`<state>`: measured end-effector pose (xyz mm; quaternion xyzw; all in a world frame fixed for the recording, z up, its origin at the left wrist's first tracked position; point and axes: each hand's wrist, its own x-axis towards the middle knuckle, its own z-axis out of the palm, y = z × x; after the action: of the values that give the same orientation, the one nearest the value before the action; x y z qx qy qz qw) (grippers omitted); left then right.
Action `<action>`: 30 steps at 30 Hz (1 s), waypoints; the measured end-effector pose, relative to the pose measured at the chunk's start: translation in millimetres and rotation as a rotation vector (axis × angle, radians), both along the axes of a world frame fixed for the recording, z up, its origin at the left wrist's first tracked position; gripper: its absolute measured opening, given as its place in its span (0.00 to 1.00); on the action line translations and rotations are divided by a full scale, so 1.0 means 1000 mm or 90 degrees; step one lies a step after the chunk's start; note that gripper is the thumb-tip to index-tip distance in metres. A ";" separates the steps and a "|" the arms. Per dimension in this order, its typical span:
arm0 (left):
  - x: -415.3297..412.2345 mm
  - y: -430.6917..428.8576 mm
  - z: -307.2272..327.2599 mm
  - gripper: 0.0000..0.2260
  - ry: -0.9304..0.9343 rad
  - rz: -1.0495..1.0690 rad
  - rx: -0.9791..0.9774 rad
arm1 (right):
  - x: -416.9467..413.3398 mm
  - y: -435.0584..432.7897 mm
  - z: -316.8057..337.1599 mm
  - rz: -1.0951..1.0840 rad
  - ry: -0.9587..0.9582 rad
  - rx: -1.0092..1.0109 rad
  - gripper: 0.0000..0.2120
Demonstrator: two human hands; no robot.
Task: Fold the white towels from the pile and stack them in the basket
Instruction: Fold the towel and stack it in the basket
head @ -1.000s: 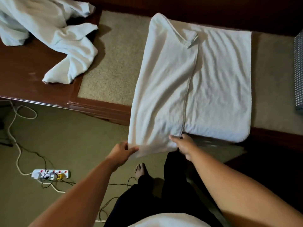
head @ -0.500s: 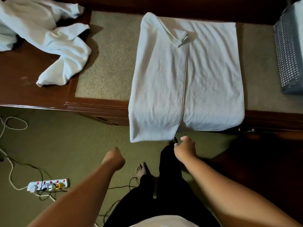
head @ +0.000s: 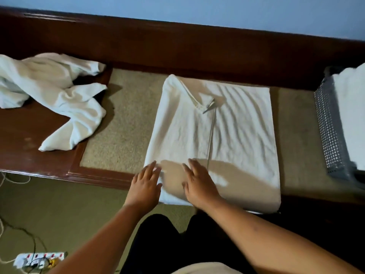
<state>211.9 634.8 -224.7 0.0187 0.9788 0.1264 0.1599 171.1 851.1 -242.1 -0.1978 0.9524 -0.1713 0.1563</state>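
Upon the dark wooden table (head: 29,135) the part-folded towel (head: 237,135) was laid, its long axis run away from the person. Left grip (head: 145,183) and right grip (head: 199,184) were pressed flat on its near end, fingers straight, nothing held.

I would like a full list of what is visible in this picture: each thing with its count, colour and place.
half-folded towel: one, white, middle of the table
towel pile: one heap, white, left end of the table
basket: one, grey, perforated, right end of the table
stacked towels: count unclear, white, inside the basket
table: one, dark red-brown wood, against the wall
power strip: one, white, floor at lower left
left hand: flat on the towel's near left edge
right hand: flat on the towel's near part
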 end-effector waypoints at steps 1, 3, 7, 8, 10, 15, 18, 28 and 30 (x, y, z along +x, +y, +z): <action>-0.003 0.003 -0.003 0.28 -0.003 -0.013 -0.007 | -0.009 -0.002 0.000 0.012 -0.014 0.012 0.31; -0.010 0.005 -0.011 0.29 -0.021 -0.040 -0.026 | -0.028 -0.005 -0.003 0.040 -0.050 0.025 0.33; -0.036 0.004 -0.024 0.32 -0.038 -0.113 -0.049 | -0.063 -0.005 -0.019 0.081 -0.038 0.049 0.37; -0.048 0.003 -0.025 0.32 -0.047 -0.118 -0.058 | -0.073 -0.005 -0.022 0.081 -0.038 0.048 0.38; -0.078 0.004 -0.027 0.33 -0.046 -0.111 -0.066 | -0.096 -0.009 -0.026 0.060 -0.033 0.042 0.39; -0.184 0.011 -0.041 0.35 0.010 -0.125 -0.047 | -0.174 -0.013 -0.028 -0.032 0.083 0.024 0.36; -0.265 0.015 -0.050 0.39 0.032 -0.098 -0.060 | -0.238 -0.019 -0.034 -0.135 0.126 0.050 0.36; -0.416 0.011 -0.056 0.34 -0.009 0.064 -0.035 | -0.364 -0.011 -0.044 -0.203 0.067 0.093 0.38; -0.421 0.007 -0.047 0.33 -0.022 0.070 -0.004 | -0.362 -0.002 -0.039 -0.178 0.041 0.076 0.38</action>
<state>-209.5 641.5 -272.2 -0.0376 0.9759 0.1321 0.1697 -190.5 848.7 -281.1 -0.0591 0.9837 -0.1278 0.1121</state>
